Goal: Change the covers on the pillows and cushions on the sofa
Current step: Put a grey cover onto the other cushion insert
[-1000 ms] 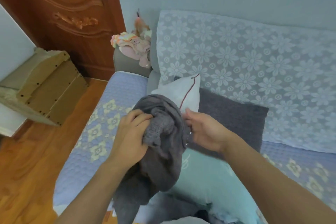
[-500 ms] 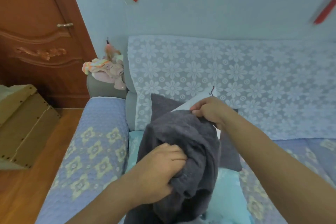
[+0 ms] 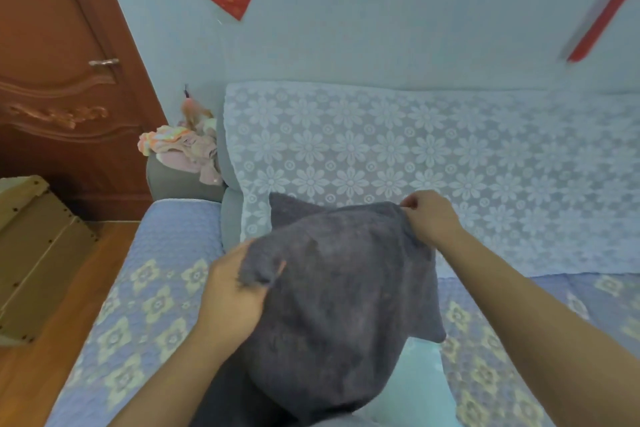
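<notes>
A dark grey fleece cushion cover (image 3: 339, 305) is stretched over a cushion that I hold up above the sofa seat (image 3: 152, 305). My left hand (image 3: 232, 295) grips the cover's left corner, fingers curled into the fabric. My right hand (image 3: 429, 218) pinches the cover's upper right corner. The cushion inside is hidden by the cover. A second dark grey cushion (image 3: 287, 210) leans on the backrest behind it, only its top left corner showing. A pale turquoise pillow (image 3: 419, 388) lies on the seat beneath.
White floral lace (image 3: 450, 163) drapes the sofa backrest. A heap of pastel cloth (image 3: 183, 149) sits on the grey armrest at the left. A wooden door (image 3: 62, 80) and a cardboard box (image 3: 34, 253) stand left of the sofa on the wood floor.
The bunched cover has been pulled out flat over the cushion, hiding the white insert. My right hand moved up and right to the top corner; my left shifted to the left corner.
</notes>
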`<action>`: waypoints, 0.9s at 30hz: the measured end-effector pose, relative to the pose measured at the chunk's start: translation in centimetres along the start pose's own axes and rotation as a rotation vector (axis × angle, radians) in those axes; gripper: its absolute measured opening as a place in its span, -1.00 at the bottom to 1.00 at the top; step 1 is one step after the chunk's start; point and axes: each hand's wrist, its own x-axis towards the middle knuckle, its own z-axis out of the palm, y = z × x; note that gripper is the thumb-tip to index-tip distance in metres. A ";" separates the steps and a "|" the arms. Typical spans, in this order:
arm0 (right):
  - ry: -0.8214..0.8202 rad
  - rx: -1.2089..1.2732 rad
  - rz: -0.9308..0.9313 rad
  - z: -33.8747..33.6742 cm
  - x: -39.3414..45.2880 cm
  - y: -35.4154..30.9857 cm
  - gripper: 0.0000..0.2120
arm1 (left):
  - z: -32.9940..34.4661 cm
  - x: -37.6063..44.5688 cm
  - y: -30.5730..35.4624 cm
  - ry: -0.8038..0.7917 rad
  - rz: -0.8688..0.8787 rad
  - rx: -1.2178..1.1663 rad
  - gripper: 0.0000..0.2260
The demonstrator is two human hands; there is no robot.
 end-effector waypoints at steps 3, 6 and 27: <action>-0.110 -0.129 0.022 1.9 -0.9 0.3 -0.80 | 1.5 0.9 0.0 0.172 -0.210 -0.119 -0.76; -0.236 -0.251 0.123 4.0 -1.9 2.6 -0.78 | 3.1 0.9 -0.5 0.210 -0.204 0.010 -0.69; -0.852 1.363 0.598 8.7 -4.4 3.2 -0.80 | 2.1 3.3 -4.0 0.331 -0.231 0.594 -0.48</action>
